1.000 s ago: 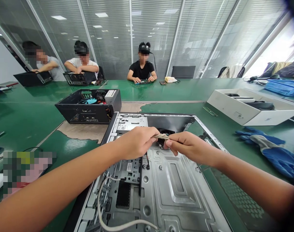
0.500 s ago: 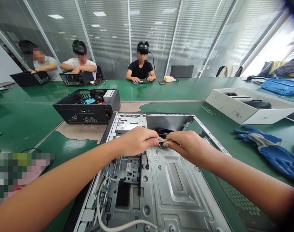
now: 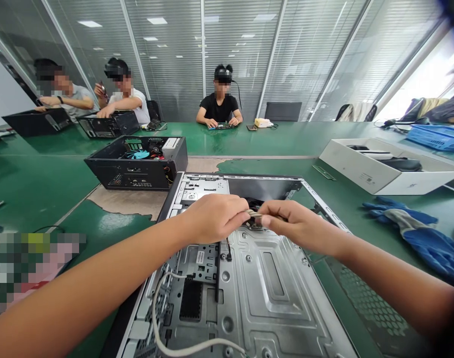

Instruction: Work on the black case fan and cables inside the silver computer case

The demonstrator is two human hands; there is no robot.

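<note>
Over the far part of a computer case (image 3: 249, 311) with its side off, my left hand (image 3: 217, 216) pinches a bundle of thin beige cables (image 3: 254, 214). From the other side, my right hand (image 3: 297, 221) has its thumb and fingers closed on the same bundle, so only a short stretch shows between the hands. Behind the bundle are dark parts that my hands partly hide. A thicker off-white cable (image 3: 155, 318) loops along the left side of the bare metal tray. A short black connector (image 3: 228, 256) hangs near the drive cage (image 3: 204, 263).
A black computer case with a blue fan (image 3: 137, 155) stands ahead to the left. On the right are a white box (image 3: 383, 176), blue gloves (image 3: 416, 228) and a blue basket (image 3: 435, 138). Several people sit across the green table (image 3: 271, 141), some at other cases.
The fingers of my right hand have shifted on the cable bundle and look looser. My left hand keeps its pinch. Across the table, a person in white has raised one hand.
</note>
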